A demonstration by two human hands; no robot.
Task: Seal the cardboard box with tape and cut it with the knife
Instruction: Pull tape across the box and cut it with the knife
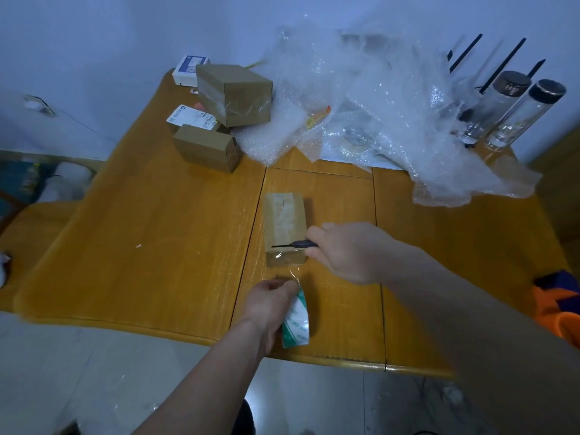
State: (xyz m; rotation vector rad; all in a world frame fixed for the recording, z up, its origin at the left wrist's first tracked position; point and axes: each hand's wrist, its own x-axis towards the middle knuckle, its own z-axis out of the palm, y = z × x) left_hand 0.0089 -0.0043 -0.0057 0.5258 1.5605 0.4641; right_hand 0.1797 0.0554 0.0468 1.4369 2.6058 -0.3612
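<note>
Left hand [272,301], nearest the lens, closed around tape roll [296,321], drawing clear tape [290,268] taut off near face of cardboard box [284,229] at mid-worktop [150,246]. Right hand [351,252] closed on knife [295,245], blade lying across box's near top edge. For a clean cut: keep strip tensioned, slice just beyond box edge, blade angled away from holding fingers.
</note>
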